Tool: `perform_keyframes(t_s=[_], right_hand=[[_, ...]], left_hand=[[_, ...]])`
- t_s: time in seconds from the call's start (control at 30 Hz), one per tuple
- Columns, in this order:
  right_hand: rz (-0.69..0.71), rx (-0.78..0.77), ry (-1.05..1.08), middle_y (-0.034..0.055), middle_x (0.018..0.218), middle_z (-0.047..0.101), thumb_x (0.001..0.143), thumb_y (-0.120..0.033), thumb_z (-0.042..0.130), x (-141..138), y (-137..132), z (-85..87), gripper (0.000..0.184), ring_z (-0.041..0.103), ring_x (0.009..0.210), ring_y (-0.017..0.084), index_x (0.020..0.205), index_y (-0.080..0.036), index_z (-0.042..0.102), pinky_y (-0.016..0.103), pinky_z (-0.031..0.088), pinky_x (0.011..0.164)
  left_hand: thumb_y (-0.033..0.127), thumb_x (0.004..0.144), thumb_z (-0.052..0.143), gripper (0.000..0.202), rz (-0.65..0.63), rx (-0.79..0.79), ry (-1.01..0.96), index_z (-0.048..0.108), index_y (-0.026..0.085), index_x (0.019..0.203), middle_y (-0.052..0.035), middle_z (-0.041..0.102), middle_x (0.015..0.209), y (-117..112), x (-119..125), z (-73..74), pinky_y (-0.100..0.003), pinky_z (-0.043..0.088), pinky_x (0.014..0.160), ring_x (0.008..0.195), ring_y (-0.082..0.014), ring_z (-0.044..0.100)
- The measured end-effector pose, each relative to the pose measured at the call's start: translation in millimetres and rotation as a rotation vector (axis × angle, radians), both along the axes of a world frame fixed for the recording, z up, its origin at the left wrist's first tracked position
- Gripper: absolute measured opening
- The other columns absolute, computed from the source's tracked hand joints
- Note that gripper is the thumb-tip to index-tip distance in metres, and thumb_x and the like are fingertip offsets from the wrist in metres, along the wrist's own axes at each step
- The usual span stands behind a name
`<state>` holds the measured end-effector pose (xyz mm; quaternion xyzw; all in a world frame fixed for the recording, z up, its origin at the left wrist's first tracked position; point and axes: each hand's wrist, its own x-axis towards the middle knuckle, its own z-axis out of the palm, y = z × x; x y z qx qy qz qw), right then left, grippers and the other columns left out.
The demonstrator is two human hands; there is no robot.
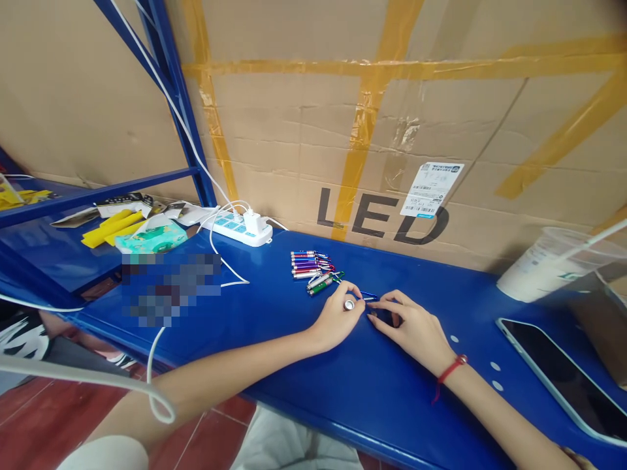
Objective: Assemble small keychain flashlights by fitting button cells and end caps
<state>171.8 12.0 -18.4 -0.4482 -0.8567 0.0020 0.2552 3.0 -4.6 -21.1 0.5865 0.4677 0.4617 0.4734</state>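
Observation:
My left hand is closed round a small keychain flashlight, whose round silver end faces up toward me. From its far side a blue carabiner clip sticks out to the right. The fingertips of my right hand, which wears a red string bracelet, pinch at this clip; the exact contact is partly hidden. Just beyond my left hand, several keychain flashlights lie side by side on the blue tabletop. A green flashlight is nearest to my fingers.
A white power strip with plugs and cords is at the back left, near a green packet and yellow rolls. On the right are a phone and a plastic cup. A large cardboard box stands behind.

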Motion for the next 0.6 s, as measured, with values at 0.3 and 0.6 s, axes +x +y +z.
perform_keyframes(t_s=[0.3,0.6], right_hand=[[-0.021,0.021,-0.003,-0.0035,0.073,0.067,0.08,-0.036,0.06,3.2,2.3,1.0,0.016,0.057,0.046,0.007,0.088,-0.027,0.07,0.017,0.039,0.036],[-0.011,-0.053,0.029,-0.0041,0.079,0.072,0.082,-0.032,0.056,5.6,2.1,-2.2,0.02,0.059,0.049,0.008,0.097,-0.028,0.069,0.016,0.044,0.043]], left_hand=[[0.015,0.079,0.046,0.008,0.002,-0.007,-0.028,0.041,0.021,0.081,0.0092,0.039,0.053,0.9,1.6,-1.2,-0.02,0.03,0.051,0.049,-0.0081,0.037],[0.017,0.079,0.046,0.006,-0.026,-0.017,-0.018,0.042,0.021,0.082,0.0081,0.042,0.054,0.6,0.3,-2.3,-0.021,0.031,0.05,0.05,-0.0083,0.038]])
